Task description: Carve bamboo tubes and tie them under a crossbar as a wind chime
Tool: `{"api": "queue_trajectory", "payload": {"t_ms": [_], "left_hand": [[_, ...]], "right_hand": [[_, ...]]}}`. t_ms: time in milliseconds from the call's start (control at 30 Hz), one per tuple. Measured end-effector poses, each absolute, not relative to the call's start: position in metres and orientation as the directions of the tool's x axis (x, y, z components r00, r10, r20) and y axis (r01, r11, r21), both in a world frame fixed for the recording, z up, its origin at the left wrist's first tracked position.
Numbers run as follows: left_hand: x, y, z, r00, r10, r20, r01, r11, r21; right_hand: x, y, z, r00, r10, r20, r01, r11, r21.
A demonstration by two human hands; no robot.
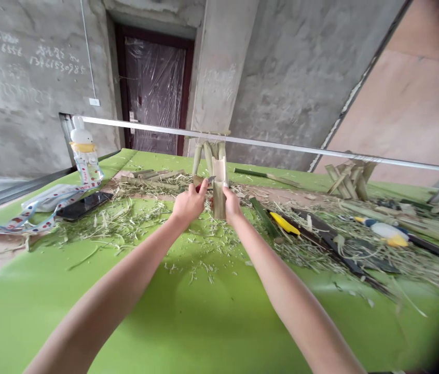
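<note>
My left hand is closed around a small knife with a reddish handle, most of it hidden by the fingers. The knife's blade rests at the edge of a split bamboo piece, which stands nearly upright with its hollow side toward me. Wrapped about the right side of that bamboo is my right hand, thumb lying along its edge. Pale shavings are scattered on the green table cover below both hands.
Behind the bamboo, several bamboo lengths hang from a metal rail. Yellow-handled tool and dark blades lie among shavings on the right. To the left are a phone, a patterned strap and a rabbit-topped bottle.
</note>
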State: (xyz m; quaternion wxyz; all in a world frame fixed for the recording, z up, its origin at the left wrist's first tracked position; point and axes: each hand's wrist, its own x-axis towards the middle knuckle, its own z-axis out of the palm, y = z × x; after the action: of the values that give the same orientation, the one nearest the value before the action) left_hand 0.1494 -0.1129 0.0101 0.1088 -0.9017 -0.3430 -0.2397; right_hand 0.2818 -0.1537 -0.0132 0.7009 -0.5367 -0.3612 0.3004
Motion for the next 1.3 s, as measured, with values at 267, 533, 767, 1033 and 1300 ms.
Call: {"api": "queue_trajectory", "payload": {"t_ms": [267,533,767,1033,1300], "left_hand": [[0.125,-0.082,0.022,0.471,0.682,0.559,0.776,-0.622,0.106],[0.119,-0.059,0.022,0.317,0.802,0.505,0.817,-0.502,0.284],[0.081,-0.026,0.019,0.181,0.851,0.493,0.789,-0.425,0.443],[0.113,-0.073,0.024,0.675,0.673,0.302,0.324,-0.639,0.698],[0.123,-0.089,0.017,0.724,0.575,0.382,0.278,-0.75,0.601]], "right_hand": [[0.273,-0.155,-0.012,0.266,0.964,0.005,-0.108,0.036,-0.993],[0.272,-0.163,-0.01,0.133,0.991,0.007,-0.119,0.023,-0.993],[0.282,-0.164,-0.012,0.253,0.967,0.028,-0.117,0.059,-0.991],[0.291,-0.157,-0.018,0.536,0.805,0.256,0.08,0.253,-0.964],[0.299,-0.162,-0.018,0.516,0.646,0.562,0.635,0.153,-0.758]]}}
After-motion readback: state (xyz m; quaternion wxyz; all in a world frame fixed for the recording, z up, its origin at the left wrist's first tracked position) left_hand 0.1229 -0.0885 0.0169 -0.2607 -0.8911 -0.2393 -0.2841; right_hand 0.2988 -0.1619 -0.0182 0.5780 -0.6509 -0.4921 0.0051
